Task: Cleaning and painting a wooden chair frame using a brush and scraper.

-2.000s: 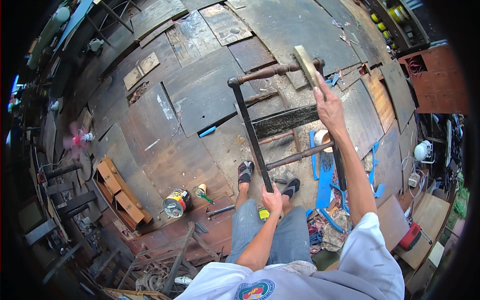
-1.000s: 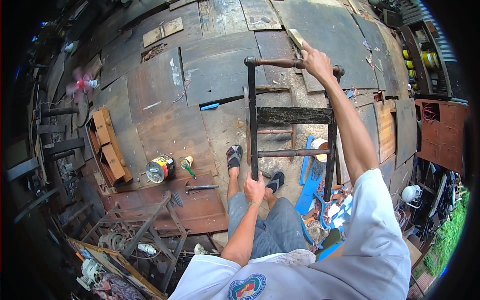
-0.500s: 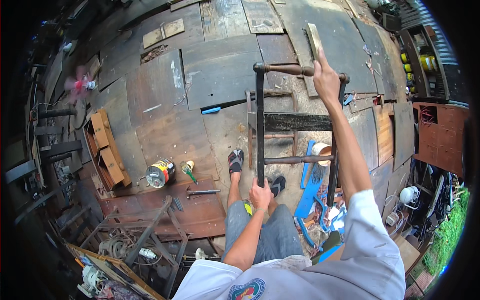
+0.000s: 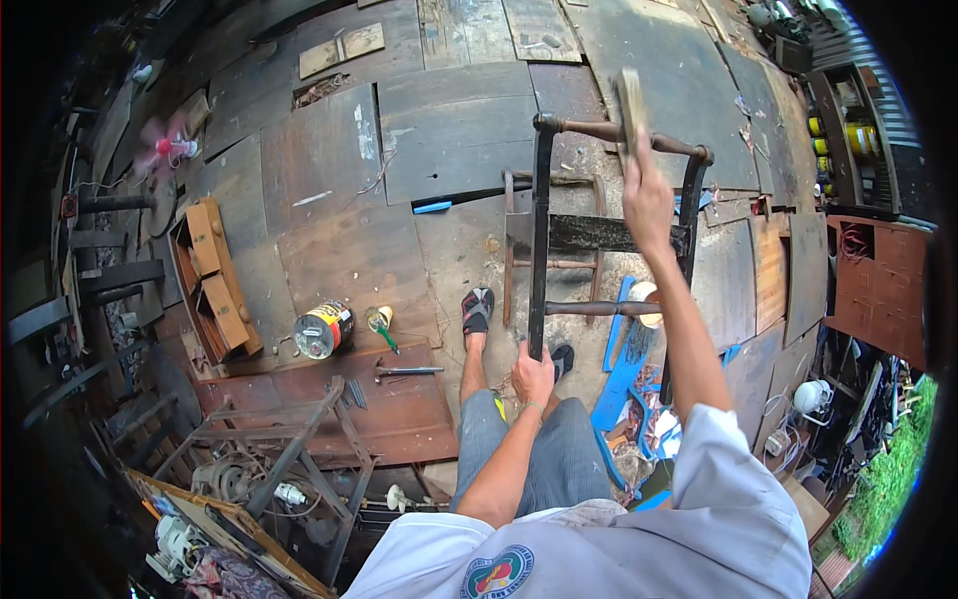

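Note:
A dark wooden chair frame [image 4: 589, 235] with turned rails stands tilted in front of me. My left hand [image 4: 534, 377] is wrapped round the lower end of its left post. My right hand [image 4: 649, 205] grips a flat, light wooden strip [image 4: 631, 100], blurred by motion, which crosses the turned top rail [image 4: 589, 128]. Whether the strip presses on the rail I cannot tell. My right forearm hides part of the frame's right post. Beyond the frame, low on the floor, lies a second brown wooden frame [image 4: 557, 265].
To the left are a paint can [image 4: 324, 329], a small cup with a green-handled brush [image 4: 381, 321], a hammer [image 4: 409, 370] and a wooden drawer unit [image 4: 215, 280]. Blue scraps [image 4: 617, 394] and a white bucket [image 4: 647, 299] lie on the right. Boards [image 4: 329, 150] cover the floor.
My right hand and the wooden strip have come nearer to me, the strip now across the top rail. The chair frame appears slightly further right; my left hand keeps its hold.

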